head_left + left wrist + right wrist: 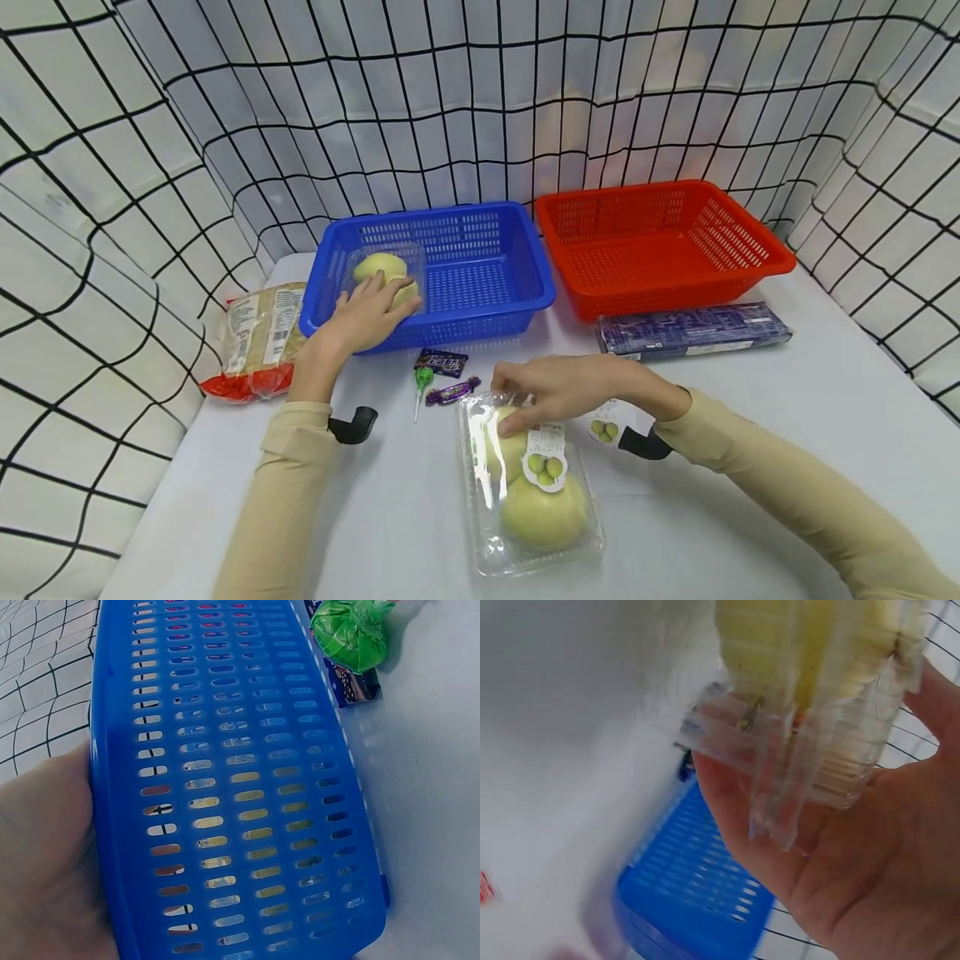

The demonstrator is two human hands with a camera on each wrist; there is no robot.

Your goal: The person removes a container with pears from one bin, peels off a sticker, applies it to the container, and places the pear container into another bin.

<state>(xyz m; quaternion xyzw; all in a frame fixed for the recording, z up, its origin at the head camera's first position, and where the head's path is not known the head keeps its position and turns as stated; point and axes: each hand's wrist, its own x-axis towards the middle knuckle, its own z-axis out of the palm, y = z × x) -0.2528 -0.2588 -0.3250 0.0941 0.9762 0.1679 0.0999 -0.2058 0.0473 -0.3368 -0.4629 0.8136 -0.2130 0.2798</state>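
My right hand [555, 387] grips the far end of a clear plastic clamshell [491, 550] with yellow-green apples [543, 510] inside and a white label [545, 458] on its lid. In the right wrist view, thumb and fingers [727, 802] wrap around the clamshell's end. My left hand [367, 312] reaches over the near rim of the blue basket [480, 283], its extended fingers resting on a second clear container of apples [380, 265] at the basket's left side. The left wrist view shows mostly the basket's slotted wall [240, 780], with yellow fruit behind the slots.
A red basket [637, 292] stands right of the blue one, with a dark blue flat pack [693, 331] before it. Left lies a bag of dry food [262, 333]. Between are a green lollipop [423, 377], a dark-wrapped candy [441, 362] and a purple candy [453, 392]. Black netting surrounds the table.
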